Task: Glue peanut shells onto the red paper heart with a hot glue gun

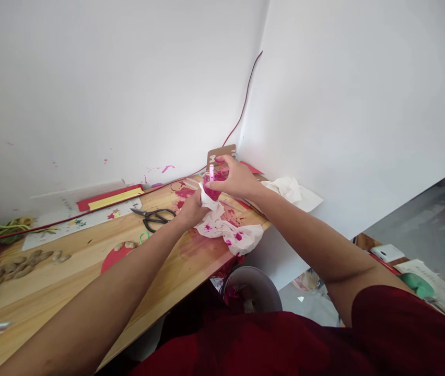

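Note:
My right hand [235, 178] grips a small clear cup [213, 187] holding magenta liquid, with a pink stick standing in it, above the far end of the wooden table [89, 277]. My left hand [191, 210] presses a white tissue [230, 232], blotched with magenta, against the cup's lower side. The tissue trails down onto the tabletop, where magenta stains spread around it.
Black scissors [155, 218] lie left of my hands, near a red paper disc [113, 258] and scattered peanuts [19, 265]. Red and yellow paper strips [110, 198] sit by the wall. A white cloth [293, 190] lies at the corner. A bin [252, 290] stands below the table edge.

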`<state>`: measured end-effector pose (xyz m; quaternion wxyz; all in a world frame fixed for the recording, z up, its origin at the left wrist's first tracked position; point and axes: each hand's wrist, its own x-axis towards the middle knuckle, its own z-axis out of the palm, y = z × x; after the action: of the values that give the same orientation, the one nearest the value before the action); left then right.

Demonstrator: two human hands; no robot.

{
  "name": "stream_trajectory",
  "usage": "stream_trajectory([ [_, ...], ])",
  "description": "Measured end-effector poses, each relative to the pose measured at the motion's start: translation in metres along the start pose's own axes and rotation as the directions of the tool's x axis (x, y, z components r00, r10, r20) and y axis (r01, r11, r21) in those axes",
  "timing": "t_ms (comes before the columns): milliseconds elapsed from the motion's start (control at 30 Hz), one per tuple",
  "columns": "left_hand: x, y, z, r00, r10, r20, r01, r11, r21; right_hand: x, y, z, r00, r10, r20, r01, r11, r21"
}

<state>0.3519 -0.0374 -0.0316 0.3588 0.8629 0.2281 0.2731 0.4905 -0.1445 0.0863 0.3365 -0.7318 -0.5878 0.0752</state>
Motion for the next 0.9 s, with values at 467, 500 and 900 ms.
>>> stream_trajectory([
  [467,0.003,0.000,-0.007,0.996,-0.026,-0.086,0.044,0.976,0.213,0.001,0.001,0.004,0.997,-0.059,0.040,0.057,0.998,0.036],
  [500,0.002,0.000,-0.007,0.995,-0.043,-0.084,0.060,0.975,0.212,0.001,0.002,0.004,0.997,-0.064,0.047,0.062,0.997,0.037],
  [900,0.001,-0.011,-0.017,0.981,-0.163,-0.106,0.172,0.982,0.077,-0.013,0.010,0.000,0.998,-0.028,0.060,0.025,0.998,0.063],
])
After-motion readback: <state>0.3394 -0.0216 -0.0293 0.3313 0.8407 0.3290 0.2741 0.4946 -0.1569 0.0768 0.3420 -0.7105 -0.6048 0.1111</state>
